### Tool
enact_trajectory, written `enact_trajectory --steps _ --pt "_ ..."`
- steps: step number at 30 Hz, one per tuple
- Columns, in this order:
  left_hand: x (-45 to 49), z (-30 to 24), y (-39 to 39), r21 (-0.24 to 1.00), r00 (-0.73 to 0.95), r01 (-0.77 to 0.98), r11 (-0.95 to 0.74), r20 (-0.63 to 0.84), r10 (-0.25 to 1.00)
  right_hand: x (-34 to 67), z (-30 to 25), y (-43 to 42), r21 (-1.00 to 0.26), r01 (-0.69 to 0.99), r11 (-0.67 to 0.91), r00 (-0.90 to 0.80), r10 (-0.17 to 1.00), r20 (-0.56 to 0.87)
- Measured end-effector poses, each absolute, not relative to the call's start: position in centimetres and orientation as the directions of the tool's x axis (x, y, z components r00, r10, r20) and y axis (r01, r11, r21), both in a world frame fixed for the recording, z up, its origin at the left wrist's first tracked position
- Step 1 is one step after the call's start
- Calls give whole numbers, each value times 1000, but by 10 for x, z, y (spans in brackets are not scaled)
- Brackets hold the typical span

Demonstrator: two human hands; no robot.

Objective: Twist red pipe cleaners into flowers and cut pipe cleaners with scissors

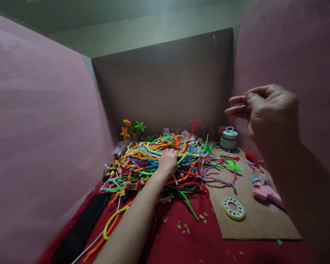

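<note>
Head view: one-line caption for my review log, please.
Left hand rests in a heap of coloured pipe cleaners on a red table; right hand raised, fingers pinched.

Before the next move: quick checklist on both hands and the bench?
1. Left hand placed: ok, it rests on top of the pipe cleaner pile; whether it grips a strand, cannot tell.
2. Right hand off the bench: ok, raised above the board; whether it holds anything, cannot tell.
3. Glue gun away from hands: ok, lying on the board, apart from both.
4. Pile contained: not ok, stray strands trail towards the near left and others spill onto the board.
5. Ring unobstructed: ok, flat on the board, nothing on it.
</note>
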State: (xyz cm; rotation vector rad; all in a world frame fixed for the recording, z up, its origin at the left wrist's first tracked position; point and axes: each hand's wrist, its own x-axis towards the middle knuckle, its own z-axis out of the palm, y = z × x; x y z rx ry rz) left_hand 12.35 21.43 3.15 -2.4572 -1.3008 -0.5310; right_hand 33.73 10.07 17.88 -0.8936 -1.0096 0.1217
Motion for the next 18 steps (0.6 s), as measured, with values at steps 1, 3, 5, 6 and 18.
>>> enact_trajectory --steps 1,3,5,6,18 --pt "124 31 215 -94 517 837 -540 459 722 338 181 93 -676 272 684 564 456 689" --pt "125 31 216 -86 509 841 -535 464 725 335 176 82 -686 226 692 574 475 668" --pt "126 31 216 -81 501 844 -530 471 726 328 156 81 -743 161 650 542 571 617" --pt "126 31 216 -82 501 844 -530 473 725 323 143 84 -794 134 594 516 642 567" --pt "126 28 209 -147 525 835 -530 498 690 260 95 188 -897 429 106 292 923 249"
